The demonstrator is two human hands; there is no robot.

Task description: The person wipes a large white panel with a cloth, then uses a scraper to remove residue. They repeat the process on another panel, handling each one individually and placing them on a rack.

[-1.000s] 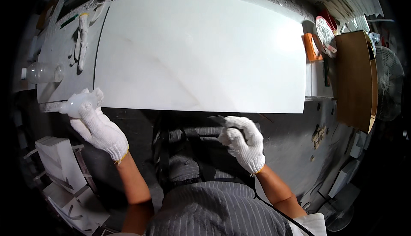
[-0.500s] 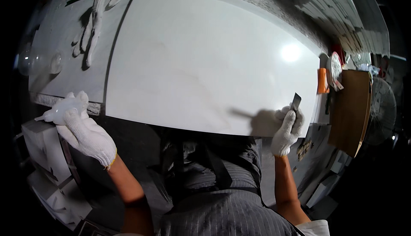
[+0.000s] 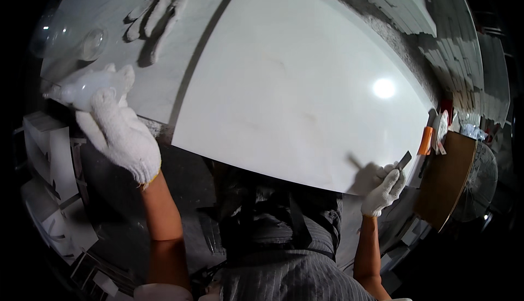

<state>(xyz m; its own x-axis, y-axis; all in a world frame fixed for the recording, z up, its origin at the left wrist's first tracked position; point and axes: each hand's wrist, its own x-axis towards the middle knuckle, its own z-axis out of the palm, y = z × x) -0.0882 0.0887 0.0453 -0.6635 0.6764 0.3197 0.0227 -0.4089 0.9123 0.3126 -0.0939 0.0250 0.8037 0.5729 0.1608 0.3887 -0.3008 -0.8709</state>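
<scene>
My left hand point(image 3: 123, 129), in a white knit glove, is closed around a translucent plastic squeeze bottle point(image 3: 82, 90). The bottle lies tilted on its side in my grip, its narrow nozzle pointing left, near the front edge of the pale side surface point(image 3: 123, 80). At the right, my gloved right hand point(image 3: 385, 192) pinches a small flat metal scraper blade point(image 3: 404, 160) that sticks up past the fingers. That hand is by the near right edge of a large glossy white slab point(image 3: 295, 99) and throws a shadow on it.
Spare knit gloves point(image 3: 161, 19) and a clear round container point(image 3: 94, 43) rest on the side surface. Beyond the slab's right end are an orange object point(image 3: 425, 140), a brown cardboard piece point(image 3: 447, 178) and a fan point(image 3: 480, 186). Stacked panels point(image 3: 453, 55) stand at the far right.
My view has turned left, so the slab appears rotated. The left hand has carried the bottle forward, farther over the side surface. My right hand still holds the blade near the slab's right end.
</scene>
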